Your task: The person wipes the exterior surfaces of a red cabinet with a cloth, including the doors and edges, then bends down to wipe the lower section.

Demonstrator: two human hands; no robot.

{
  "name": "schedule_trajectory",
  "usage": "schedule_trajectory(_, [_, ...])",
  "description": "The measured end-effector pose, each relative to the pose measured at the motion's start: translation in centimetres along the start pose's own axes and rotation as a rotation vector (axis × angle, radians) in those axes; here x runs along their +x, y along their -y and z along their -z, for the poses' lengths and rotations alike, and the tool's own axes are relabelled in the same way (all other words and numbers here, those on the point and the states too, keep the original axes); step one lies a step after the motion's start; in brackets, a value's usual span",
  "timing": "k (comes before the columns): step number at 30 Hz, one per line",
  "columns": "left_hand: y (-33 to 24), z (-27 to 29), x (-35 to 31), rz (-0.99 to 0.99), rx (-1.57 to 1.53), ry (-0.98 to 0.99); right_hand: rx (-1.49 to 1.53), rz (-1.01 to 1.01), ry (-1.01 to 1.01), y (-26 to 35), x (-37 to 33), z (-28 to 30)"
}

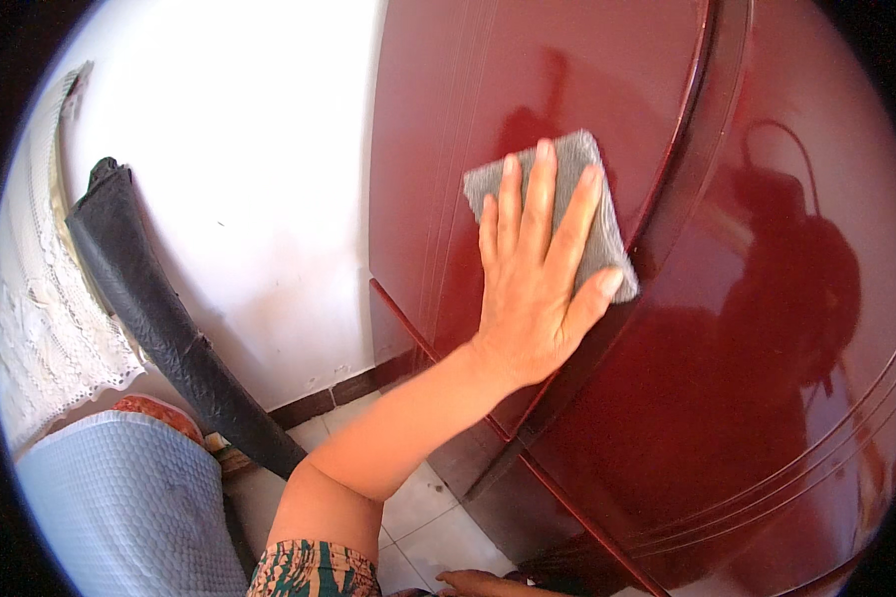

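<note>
My left hand (533, 269) lies flat with its fingers spread on a grey cloth (599, 249), pressing it against a glossy dark red cabinet door (528, 80). The cloth looks folded and sticks out past the fingertips and beside the thumb. Its right corner reaches the raised edge strip (657, 214) between two door panels. My left arm stretches up from the lower left, with a patterned sleeve above the elbow. My right hand does not show. A skin-coloured shape at the bottom edge is too cut off to make out.
Left of the cabinet is a white wall (259, 129). A long black-covered piece (159, 284) leans there, beside white lace fabric (55, 298) and a light blue quilted cover (134, 497). Below are pale floor tiles (448, 547). A second red panel (767, 328) curves away right.
</note>
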State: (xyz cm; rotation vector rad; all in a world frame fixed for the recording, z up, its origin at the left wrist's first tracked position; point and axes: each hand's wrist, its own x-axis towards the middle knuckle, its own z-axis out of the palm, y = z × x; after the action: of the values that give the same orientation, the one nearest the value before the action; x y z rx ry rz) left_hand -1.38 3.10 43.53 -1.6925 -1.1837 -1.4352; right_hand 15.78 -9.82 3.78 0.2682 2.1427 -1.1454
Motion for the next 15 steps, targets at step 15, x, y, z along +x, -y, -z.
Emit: schedule_trajectory(15, [10.1, 0.0, 0.1, 0.431, -0.045, -0.092, -0.001, 0.062, -0.006, -0.6, 1.7, -1.0])
